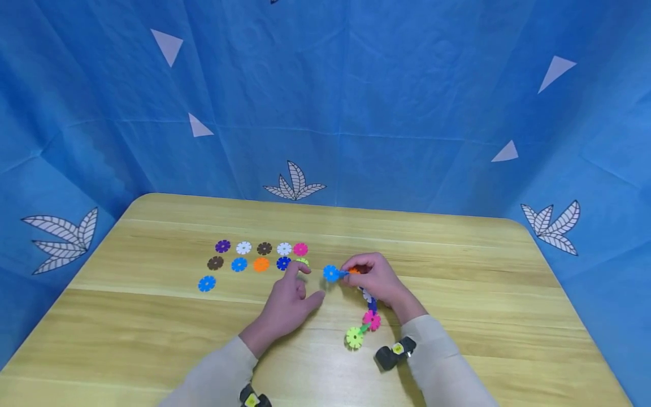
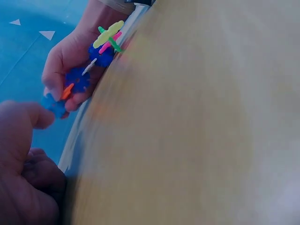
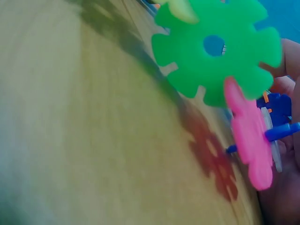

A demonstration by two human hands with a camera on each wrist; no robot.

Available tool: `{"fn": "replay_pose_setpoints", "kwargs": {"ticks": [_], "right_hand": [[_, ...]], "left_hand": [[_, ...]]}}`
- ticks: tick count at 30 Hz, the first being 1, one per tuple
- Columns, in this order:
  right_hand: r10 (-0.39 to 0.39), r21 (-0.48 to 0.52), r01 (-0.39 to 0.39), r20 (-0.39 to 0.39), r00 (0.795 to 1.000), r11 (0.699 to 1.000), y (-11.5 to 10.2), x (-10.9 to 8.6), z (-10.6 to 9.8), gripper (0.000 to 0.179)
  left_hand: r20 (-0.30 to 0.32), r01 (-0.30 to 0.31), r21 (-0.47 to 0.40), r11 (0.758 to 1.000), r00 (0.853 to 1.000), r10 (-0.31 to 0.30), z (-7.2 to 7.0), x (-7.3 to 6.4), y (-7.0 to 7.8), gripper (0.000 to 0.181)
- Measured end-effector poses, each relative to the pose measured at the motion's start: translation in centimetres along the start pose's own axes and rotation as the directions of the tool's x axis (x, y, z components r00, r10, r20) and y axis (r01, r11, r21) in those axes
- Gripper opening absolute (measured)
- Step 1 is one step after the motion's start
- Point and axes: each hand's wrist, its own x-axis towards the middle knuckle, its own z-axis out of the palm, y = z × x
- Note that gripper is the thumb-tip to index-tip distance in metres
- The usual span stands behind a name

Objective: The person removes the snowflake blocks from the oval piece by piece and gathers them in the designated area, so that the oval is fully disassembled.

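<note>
My right hand point(image 1: 375, 280) pinches a chain of interlocked notched plastic discs near its far end. A light blue disc point(image 1: 331, 273) sticks out at that end, next to an orange disc point(image 2: 68, 91). Further along come dark blue discs point(image 2: 78, 80) with a white disc point(image 2: 89, 66) between, then a pink disc point(image 1: 372, 320). A green disc point(image 3: 243, 51) and a yellow-green disc point(image 1: 354, 338) finish the near end. My left hand point(image 1: 287, 305) holds nothing, thumb and index finger apart, just left of the light blue disc.
Loose discs lie on the wooden table point(image 1: 152, 322) in rows left of the hands, among them a purple disc point(image 1: 222, 246), an orange one point(image 1: 261, 264) and a light blue one point(image 1: 207, 284). A blue patterned cloth point(image 1: 325, 85) hangs behind the table.
</note>
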Motion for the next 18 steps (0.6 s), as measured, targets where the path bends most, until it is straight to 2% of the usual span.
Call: {"fn": "replay_pose_setpoints", "kwargs": {"ticks": [7, 12, 18], "right_hand": [[-0.014, -0.025, 0.015, 0.035, 0.999, 1.000, 0.1, 0.2, 0.1, 0.013], [-0.040, -0.015, 0.040, 0.044, 0.998, 0.999, 0.3, 0.2, 0.2, 0.009], [-0.023, -0.037, 0.025, 0.046, 0.999, 0.999, 0.2, 0.3, 0.2, 0.008]], "left_hand": [[0.044, -0.060, -0.016, 0.998, 0.997, 0.061, 1.0, 1.2, 0.3, 0.046], [0.029, -0.081, 0.006, 0.997, 0.996, 0.081, 1.3, 1.6, 0.2, 0.046], [0.002, -0.091, 0.003, 0.996, 0.996, 0.091, 1.5, 1.6, 0.2, 0.045]]}}
